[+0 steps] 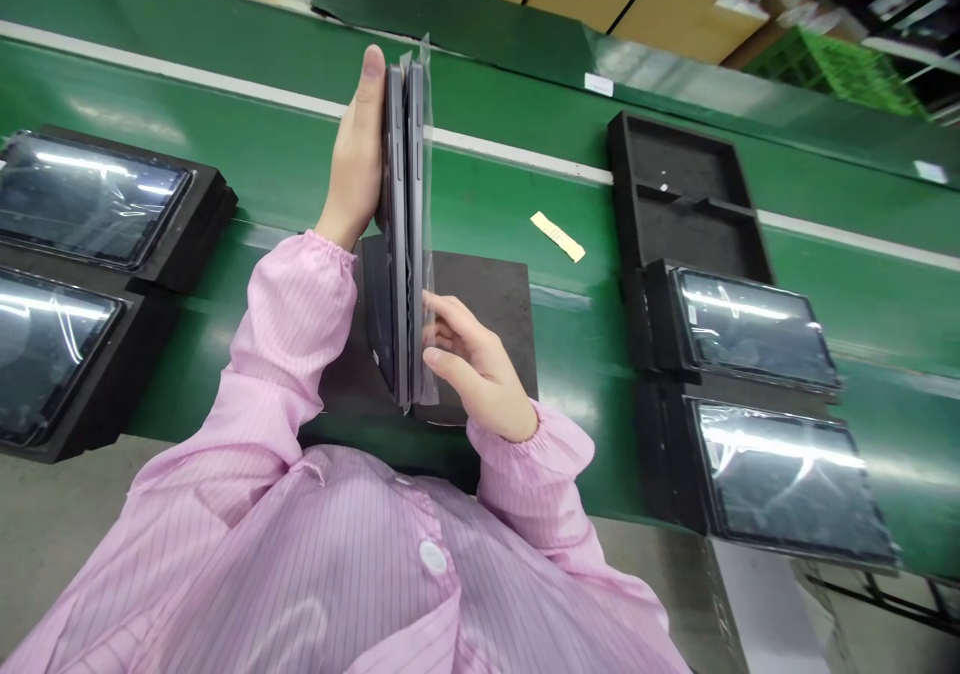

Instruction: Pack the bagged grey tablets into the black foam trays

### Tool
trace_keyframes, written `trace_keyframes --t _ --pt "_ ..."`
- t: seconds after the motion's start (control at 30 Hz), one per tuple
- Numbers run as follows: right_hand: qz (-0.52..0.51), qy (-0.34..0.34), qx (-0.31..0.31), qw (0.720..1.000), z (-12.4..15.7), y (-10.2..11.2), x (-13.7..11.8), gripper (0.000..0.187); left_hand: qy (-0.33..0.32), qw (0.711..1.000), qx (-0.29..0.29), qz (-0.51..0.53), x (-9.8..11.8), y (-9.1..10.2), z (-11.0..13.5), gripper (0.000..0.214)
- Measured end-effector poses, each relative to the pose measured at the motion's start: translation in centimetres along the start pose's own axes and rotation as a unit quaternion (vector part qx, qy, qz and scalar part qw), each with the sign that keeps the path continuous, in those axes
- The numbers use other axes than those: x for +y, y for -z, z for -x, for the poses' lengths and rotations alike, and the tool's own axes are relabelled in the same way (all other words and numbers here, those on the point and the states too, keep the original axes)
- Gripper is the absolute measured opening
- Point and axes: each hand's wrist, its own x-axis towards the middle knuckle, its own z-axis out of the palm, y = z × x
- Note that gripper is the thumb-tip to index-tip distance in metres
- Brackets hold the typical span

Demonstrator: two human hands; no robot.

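Observation:
Two dark, thin tablets (pixel 417 224) stand on edge, side by side, above a black foam pad (pixel 487 304). Clear plastic film (pixel 427 154) sticks out along the right tablet's face and past its far end. My left hand (pixel 358 149) grips the pair from the left near the far end, thumb up and its other fingers hidden behind the left tablet. Against the filmed right side, lower down, my right hand (pixel 480 364) holds on with bent fingers and thumb; its exact hold on tablet or film is partly hidden.
Tablets in black foam trays (pixel 214 189) lie on the left. To the right are more tablets (pixel 757 324) on foam trays, with a bare black tray (pixel 682 144) behind them. A yellow paper strip (pixel 557 236) lies on the green bench (pixel 495 189). Cardboard boxes (pixel 682 14) stand beyond.

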Motion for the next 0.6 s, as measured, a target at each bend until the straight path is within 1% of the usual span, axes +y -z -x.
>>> trace_keyframes --t 0.2,0.27,0.4,0.5,0.6 --pt "-0.003 0.012 0.010 1.000 -0.2 -0.1 -0.2 0.048 -0.012 1.000 0.007 0.007 0.1 0.0 0.1 0.060" --pt "0.025 0.019 0.012 0.999 -0.5 -0.1 -0.6 0.048 -0.011 1.000 0.007 0.006 0.0 0.0 0.1 0.061" --pt "0.115 0.046 0.023 0.992 -1.8 0.3 -1.5 0.048 -0.028 1.000 0.008 0.007 0.0 -0.1 0.2 0.062" --pt "0.140 0.066 0.043 0.987 -3.3 0.9 -2.3 0.045 -0.081 0.997 0.002 0.016 0.3 -0.5 0.8 0.058" --pt "0.121 0.097 0.055 0.986 -4.9 1.6 -2.9 0.047 -0.153 0.987 -0.041 0.031 0.5 -0.9 1.7 0.048"
